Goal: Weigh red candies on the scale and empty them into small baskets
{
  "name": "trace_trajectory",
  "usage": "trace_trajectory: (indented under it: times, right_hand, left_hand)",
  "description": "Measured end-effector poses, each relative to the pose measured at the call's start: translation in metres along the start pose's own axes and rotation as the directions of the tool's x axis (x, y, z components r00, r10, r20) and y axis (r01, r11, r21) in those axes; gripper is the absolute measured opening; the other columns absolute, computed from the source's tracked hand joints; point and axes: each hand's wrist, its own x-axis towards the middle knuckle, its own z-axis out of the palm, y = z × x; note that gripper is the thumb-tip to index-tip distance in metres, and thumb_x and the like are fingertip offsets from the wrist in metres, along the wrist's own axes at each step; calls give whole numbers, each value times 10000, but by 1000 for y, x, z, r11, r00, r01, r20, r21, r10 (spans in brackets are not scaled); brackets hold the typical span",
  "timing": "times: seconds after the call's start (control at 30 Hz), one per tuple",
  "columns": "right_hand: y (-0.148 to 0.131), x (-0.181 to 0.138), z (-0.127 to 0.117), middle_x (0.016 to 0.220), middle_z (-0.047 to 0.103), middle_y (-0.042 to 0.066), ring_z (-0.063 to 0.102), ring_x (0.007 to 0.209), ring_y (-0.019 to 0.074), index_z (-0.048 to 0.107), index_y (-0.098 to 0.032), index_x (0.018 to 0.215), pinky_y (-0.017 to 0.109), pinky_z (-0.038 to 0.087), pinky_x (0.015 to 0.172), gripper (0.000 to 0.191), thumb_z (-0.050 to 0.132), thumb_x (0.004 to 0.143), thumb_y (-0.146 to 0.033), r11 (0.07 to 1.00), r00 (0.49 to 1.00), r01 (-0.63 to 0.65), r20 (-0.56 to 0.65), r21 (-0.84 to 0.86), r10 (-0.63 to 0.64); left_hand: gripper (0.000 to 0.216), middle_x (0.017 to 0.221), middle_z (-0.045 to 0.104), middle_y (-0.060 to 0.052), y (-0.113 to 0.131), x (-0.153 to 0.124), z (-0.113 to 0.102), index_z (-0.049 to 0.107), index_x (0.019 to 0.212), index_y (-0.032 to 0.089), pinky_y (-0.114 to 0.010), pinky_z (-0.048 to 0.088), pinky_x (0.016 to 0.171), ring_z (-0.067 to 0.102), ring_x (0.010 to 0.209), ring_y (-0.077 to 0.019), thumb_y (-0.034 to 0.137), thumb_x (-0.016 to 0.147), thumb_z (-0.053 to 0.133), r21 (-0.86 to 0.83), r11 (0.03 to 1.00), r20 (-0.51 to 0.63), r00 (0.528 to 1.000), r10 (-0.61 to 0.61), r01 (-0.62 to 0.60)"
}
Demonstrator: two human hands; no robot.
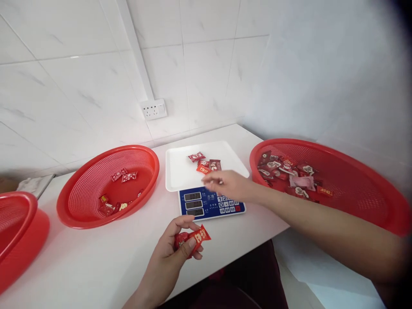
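Observation:
My left hand (174, 253) is closed around several red wrapped candies (198, 236), held low in front of the scale. Gold characters show on the uppermost wrapper. Above the scale's keypad is my right hand (222, 184), its fingers loosely bent and apart, with no candy visible in them. Just beyond its fingertips, a small group of wrapped candies (215, 165) lies on the white weighing tray (177, 171). The digital scale (212, 201) has a blue front panel with three displays and a keypad, partly covered by my right hand.
To the right stands a red mesh basket (363, 210) with many assorted wrapped candies (302, 182). Another red basket (77, 184), left of the scale, holds several candies. A third red basket (30, 240) is cut off at the left edge. A wall socket (153, 110) is behind the white table (128, 257).

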Motion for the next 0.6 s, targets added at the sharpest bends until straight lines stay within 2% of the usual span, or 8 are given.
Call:
trace_trajectory:
  times: [0.03, 0.1, 0.13, 0.2, 0.3, 0.4, 0.5, 0.6]
  right_hand:
    - [-8, -9, 6, 969, 668, 55, 636, 827, 170, 617, -205, 1114, 333, 522, 725, 330, 531, 843, -371, 994, 986, -34, 167, 106, 16]
    - [-23, -27, 18, 907, 663, 41, 635, 768, 142, 620, -189, 1091, 289, 527, 668, 320, 567, 822, -355, 955, 898, -119, 440, 271, -13]
    - [-28, -33, 22, 873, 657, 32, 630, 740, 127, 626, -180, 1061, 274, 525, 659, 293, 579, 815, -333, 934, 859, -159, 510, 320, -28]
    - [-32, -40, 26, 784, 639, 11, 615, 670, 105, 634, -166, 1004, 259, 517, 645, 252, 599, 802, -314, 911, 843, -216, 538, 350, -7]
    - [-20, -31, 14, 786, 648, 13, 603, 654, 109, 634, -174, 961, 266, 507, 634, 258, 634, 775, -354, 937, 921, -178, 385, 301, 52]
    - [5, -6, -13, 865, 668, 39, 611, 691, 142, 622, -197, 952, 314, 510, 667, 225, 619, 779, -340, 976, 990, -142, 35, 163, 138]
    - [31, 23, -42, 899, 676, 77, 628, 704, 171, 616, -180, 976, 369, 497, 757, 205, 573, 799, -275, 983, 926, -184, -341, -28, 164]
    - [47, 46, -59, 1066, 654, 127, 637, 855, 204, 594, -140, 1077, 386, 460, 859, 280, 497, 819, -190, 982, 897, -174, -423, -72, 128]
  left_hand:
    - [268, 965, 591, -4, 1, 1, 1, 587, 1035, 260, -286, 505, 659, 583, 669, -119, 334, 786, 653, 15, 1000, -4, 1000, 17, -17]
    - [230, 955, 599, -10, 1, 1, 3, 588, 1003, 244, -282, 493, 662, 572, 676, -120, 331, 797, 640, 53, 997, 4, 999, 53, -53]
    - [220, 955, 601, -13, 1, 2, 5, 583, 1003, 242, -282, 488, 667, 566, 681, -121, 330, 806, 630, 73, 995, 9, 998, 67, -68]
    - [237, 893, 606, -8, -1, 2, 7, 556, 1051, 250, -290, 475, 681, 559, 677, -127, 324, 830, 597, 110, 991, 21, 997, 69, -71]
    - [260, 722, 573, 26, -4, 2, 6, 510, 1115, 266, -287, 449, 651, 525, 599, -124, 268, 856, 531, 72, 997, -29, 999, 16, -14]
    - [401, 912, 604, 22, -3, 2, 1, 521, 1076, 290, -258, 431, 636, 510, 618, -95, 74, 740, 485, -129, 990, -85, 995, -61, 50]
    - [561, 1133, 571, 10, -2, 1, -2, 530, 1088, 302, -289, 455, 794, 571, 808, -114, 2, 616, 484, -259, 963, -98, 991, -94, 66]
    - [570, 1205, 569, -32, -4, -1, -3, 506, 1188, 309, -366, 386, 985, 561, 1078, -191, 71, 676, 586, -286, 956, -109, 990, -95, 60]
